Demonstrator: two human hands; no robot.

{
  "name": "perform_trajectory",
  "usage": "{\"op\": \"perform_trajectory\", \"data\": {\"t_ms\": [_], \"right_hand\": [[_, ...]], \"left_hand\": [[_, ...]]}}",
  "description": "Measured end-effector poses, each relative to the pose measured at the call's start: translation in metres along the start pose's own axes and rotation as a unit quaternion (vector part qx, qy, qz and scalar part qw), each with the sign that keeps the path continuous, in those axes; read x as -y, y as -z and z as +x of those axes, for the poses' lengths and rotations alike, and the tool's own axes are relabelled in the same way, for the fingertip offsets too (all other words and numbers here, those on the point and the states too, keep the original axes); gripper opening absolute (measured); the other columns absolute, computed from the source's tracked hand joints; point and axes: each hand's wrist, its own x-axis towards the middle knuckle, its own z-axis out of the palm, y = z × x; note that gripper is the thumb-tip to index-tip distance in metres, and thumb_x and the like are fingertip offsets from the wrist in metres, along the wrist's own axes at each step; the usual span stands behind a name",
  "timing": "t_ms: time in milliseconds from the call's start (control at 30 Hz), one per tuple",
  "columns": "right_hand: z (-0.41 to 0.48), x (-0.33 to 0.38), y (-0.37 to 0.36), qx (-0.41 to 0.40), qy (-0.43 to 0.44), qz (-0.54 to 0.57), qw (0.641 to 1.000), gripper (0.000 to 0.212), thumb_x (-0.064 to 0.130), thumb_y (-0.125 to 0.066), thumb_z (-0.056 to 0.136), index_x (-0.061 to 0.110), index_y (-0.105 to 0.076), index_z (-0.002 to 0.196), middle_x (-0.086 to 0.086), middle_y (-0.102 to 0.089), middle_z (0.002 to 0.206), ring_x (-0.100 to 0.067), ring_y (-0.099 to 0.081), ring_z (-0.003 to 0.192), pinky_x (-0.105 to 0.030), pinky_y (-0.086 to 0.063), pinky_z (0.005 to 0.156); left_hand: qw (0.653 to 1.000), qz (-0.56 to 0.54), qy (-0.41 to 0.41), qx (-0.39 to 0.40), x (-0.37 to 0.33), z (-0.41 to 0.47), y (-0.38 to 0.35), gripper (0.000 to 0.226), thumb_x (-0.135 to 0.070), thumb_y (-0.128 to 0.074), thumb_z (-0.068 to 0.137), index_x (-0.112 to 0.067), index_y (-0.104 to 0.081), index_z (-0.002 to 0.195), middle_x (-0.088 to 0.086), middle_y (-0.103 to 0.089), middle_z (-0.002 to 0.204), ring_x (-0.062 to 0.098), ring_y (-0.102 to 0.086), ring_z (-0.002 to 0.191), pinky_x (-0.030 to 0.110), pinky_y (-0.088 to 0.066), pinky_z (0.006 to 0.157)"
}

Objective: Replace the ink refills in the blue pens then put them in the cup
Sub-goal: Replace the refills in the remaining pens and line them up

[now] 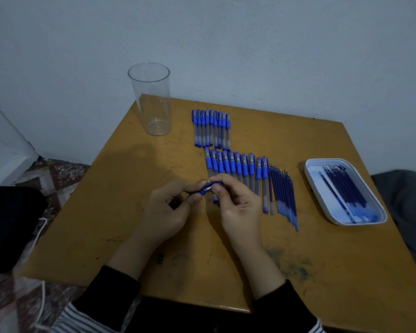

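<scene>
Far left at the back of the table (94, 212) stands the clear cup (151, 99), upright, with nothing in it, so by my read no pen is finished yet.

Moving in, the left grip (171, 212) hovers over the middle of the table, thumb and fingers curled round the lower barrel of one blue pen (208, 186). That pen is the story: it lies across between the two hands, long axis running left to right and rising a little toward the right.

The right grip (238, 203) pinches the pen's upper blue end between thumb and forefinger, just beside the left fingertips. Both hands have hold of the same pen and nothing else. It looks like an opening move, and any pull or twist has to go along that axis, the hands parting sideways.

Behind the hands lie a back row of pens (210, 128) and a front row of pens (238, 169), side by side, caps away from the person. Just beside the front row, a fan of loose refills (283, 195) lies parallel to them, nearer the right grip. The cup is nearer the left.

Far right, a white tray (332, 160) holds more dark refills (346, 188).
</scene>
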Motion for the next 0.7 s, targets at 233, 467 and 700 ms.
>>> {"op": "perform_trajectory", "data": {"t_ms": [233,467,700], "right_hand": [[0.002,-0.002,0.001,0.002,-0.012,0.008,1.0,0.023,-0.007,-0.06,0.092,0.009,-0.072,0.103,-0.002,-0.073,0.098,-0.015,-0.069,0.099,-0.026,-0.054,0.087],[0.002,-0.001,0.001,0.001,-0.002,0.004,1.0,0.021,-0.006,-0.059,0.092,0.008,-0.072,0.103,-0.002,-0.073,0.099,-0.014,-0.068,0.098,-0.024,-0.054,0.086],[0.009,-0.001,0.006,-0.008,-0.007,0.014,1.0,0.023,-0.007,-0.061,0.091,0.012,-0.07,0.101,0.001,-0.072,0.097,-0.01,-0.068,0.094,-0.021,-0.053,0.083]], "left_hand": [[1.0,0.004,0.012,0.02,-0.002,0.002,0.003,0.024,-0.023,-0.068,0.088,-0.034,-0.07,0.109,-0.018,-0.071,0.09,0.011,-0.052,0.059,0.017,-0.04,0.056],[0.999,0.011,0.024,0.048,-0.001,0.006,0.005,0.034,-0.01,-0.07,0.092,-0.039,-0.068,0.11,-0.019,-0.069,0.086,0.013,-0.052,0.059,0.019,-0.04,0.055],[0.996,0.029,-0.02,0.081,0.009,0.001,0.009,0.043,-0.005,-0.058,0.093,-0.024,-0.062,0.131,-0.01,-0.07,0.091,0.006,-0.061,0.078,0.014,-0.044,0.07]]}}
